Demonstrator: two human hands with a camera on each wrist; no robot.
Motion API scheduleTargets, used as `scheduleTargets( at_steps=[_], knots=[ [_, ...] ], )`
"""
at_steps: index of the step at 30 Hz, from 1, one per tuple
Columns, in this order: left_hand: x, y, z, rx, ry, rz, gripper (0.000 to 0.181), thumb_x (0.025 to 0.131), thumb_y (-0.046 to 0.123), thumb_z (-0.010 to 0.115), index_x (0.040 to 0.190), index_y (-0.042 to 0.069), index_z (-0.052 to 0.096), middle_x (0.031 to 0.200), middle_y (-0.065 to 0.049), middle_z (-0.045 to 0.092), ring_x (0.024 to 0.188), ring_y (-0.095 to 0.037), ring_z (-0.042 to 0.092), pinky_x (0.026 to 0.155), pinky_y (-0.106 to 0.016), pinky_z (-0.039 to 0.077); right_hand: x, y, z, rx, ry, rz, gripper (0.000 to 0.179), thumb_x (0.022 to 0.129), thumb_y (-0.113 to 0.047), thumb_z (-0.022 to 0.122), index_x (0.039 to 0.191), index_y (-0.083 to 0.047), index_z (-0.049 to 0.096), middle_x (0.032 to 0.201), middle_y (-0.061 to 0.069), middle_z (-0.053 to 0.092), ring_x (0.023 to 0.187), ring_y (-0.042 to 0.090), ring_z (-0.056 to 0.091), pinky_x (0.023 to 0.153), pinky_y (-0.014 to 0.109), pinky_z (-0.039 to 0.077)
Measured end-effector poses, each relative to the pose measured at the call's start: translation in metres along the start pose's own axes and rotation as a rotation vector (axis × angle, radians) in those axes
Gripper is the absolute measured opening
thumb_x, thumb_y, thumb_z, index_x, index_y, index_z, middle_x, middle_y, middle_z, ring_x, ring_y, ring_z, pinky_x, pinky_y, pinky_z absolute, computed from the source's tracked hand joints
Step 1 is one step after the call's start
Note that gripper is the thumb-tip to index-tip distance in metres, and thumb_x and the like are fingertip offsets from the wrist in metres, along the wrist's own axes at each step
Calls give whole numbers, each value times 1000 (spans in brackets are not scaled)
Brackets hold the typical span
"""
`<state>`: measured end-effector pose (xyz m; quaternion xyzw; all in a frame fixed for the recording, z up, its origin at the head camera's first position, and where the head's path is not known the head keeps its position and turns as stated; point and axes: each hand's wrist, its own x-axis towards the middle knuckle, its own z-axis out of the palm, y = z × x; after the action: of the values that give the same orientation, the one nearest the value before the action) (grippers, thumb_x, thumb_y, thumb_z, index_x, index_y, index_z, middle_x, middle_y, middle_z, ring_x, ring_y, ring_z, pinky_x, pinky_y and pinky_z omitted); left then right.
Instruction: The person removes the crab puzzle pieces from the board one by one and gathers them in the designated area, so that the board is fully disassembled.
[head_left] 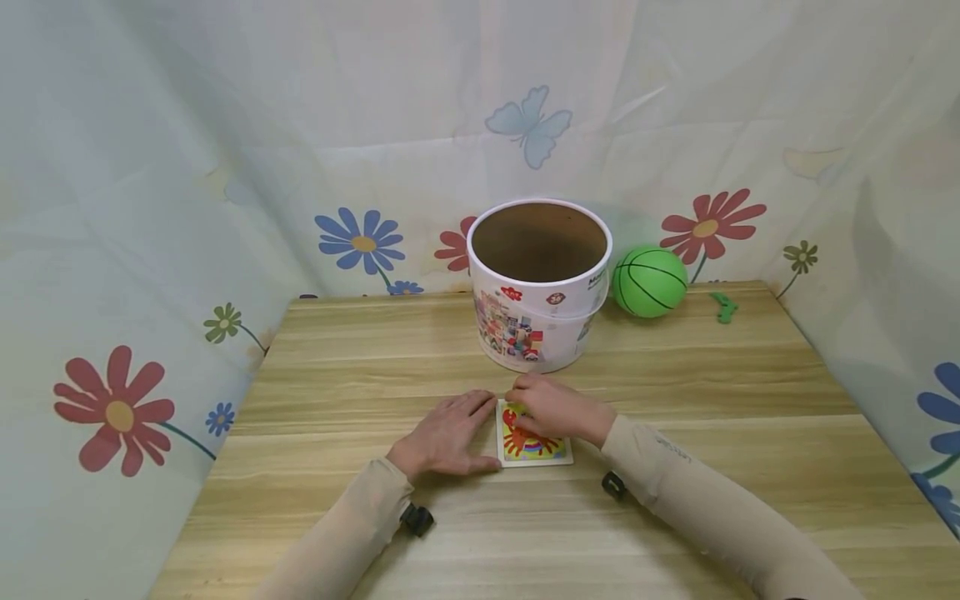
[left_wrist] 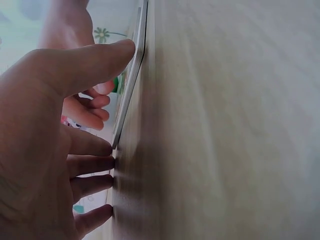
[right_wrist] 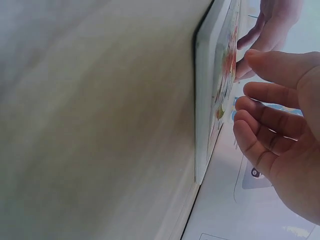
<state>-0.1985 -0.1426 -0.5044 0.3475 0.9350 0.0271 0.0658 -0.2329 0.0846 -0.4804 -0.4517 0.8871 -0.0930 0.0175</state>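
Note:
A small square board (head_left: 534, 454) with a white rim and a picture of a red crab on yellow lies flat on the table. My left hand (head_left: 450, 435) rests at its left side, thumb against the near corner and fingertips on the tabletop by the far corner. Over the board's upper part is my right hand (head_left: 561, 408), covering some of the picture. From the right wrist view, the right fingers (right_wrist: 270, 112) are loosely bent just above the board (right_wrist: 205, 95), with nothing visible between them. Whether a fingertip touches the picture cannot be told.
Behind the hands stands a white bucket (head_left: 525, 333) with a thin handle and printed toys. Right of it sits a green ball (head_left: 650, 282) with black lines. A small green piece (head_left: 725, 308) lies farther right. A flowered curtain (head_left: 420, 167) surrounds the wooden table (head_left: 360, 358).

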Motion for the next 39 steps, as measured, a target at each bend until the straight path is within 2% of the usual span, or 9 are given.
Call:
scheduleTargets(
  at_steps=[6,15,25,39],
  knots=[
    [1,0,0,7,12,5,101,81,76,53,153,8,31,156,-8,32,144,-25,30,116,-45,28,4,1,2,6,-8,1,29,89,-26,69,111,-7,69,98,3,59,87,15,55,83,32,51],
    [1,1,1,20,1,11,100,81,76,52,153,9,31,155,-9,33,144,-24,30,116,-44,29,7,-2,5,-17,-68,27,30,91,-30,67,112,-8,69,97,2,59,85,13,52,80,31,50],
    [0,1,0,25,7,0,99,81,75,53,153,10,31,155,-8,34,144,-23,30,115,-45,30,10,-6,4,-31,-85,54,32,90,-28,69,114,-7,69,100,4,59,90,15,54,84,33,50],
    [0,2,0,26,1,-2,100,82,76,51,153,9,31,155,-8,33,144,-23,29,116,-45,29,16,-9,4,28,-155,164,31,90,-26,70,116,-11,66,110,6,59,95,16,57,89,33,52]
  ],
)
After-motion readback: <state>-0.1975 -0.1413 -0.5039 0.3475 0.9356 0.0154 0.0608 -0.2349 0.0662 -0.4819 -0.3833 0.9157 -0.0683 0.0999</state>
